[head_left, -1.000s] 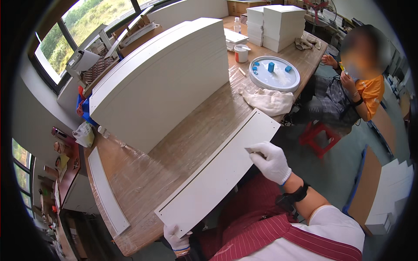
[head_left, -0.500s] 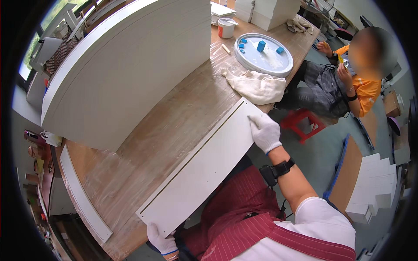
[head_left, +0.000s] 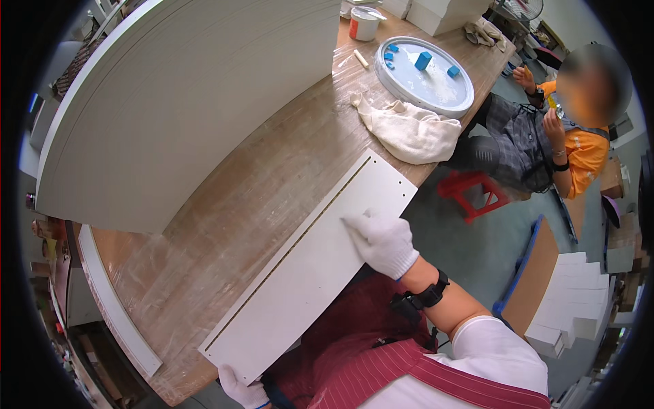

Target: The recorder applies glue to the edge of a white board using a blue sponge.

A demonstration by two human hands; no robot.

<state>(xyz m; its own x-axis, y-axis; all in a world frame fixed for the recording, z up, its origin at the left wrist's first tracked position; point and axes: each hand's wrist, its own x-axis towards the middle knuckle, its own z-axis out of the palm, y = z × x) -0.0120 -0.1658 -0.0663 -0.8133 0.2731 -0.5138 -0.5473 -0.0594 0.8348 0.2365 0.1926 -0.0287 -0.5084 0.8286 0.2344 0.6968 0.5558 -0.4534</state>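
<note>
A long white board (head_left: 293, 293) with a dark groove along its far edge and small holes at its ends lies slantwise at the table's near edge. My left hand (head_left: 242, 391), in a white glove, grips the board's lower left end, thumb on top and fingers hidden beneath. Over the board's right half is my gloved right hand (head_left: 385, 243), fingers curled together and tips against the white face. Whether anything small is between those fingers is hidden. Beyond the board's far right end a crumpled cream cloth (head_left: 412, 131) rests on the table.
Large white curved panels (head_left: 204, 102) stand on the film-covered table (head_left: 252, 160). A round lid (head_left: 436, 92) holds blue blocks; a white tub (head_left: 364, 26) stands behind. At right are a seated co-worker in orange (head_left: 586, 153), a red stool (head_left: 470, 194) and stacked white pieces (head_left: 569, 300).
My right hand has left the board's far right end and moved left and down onto its face. The left hand keeps its hold. The view has shifted slightly.
</note>
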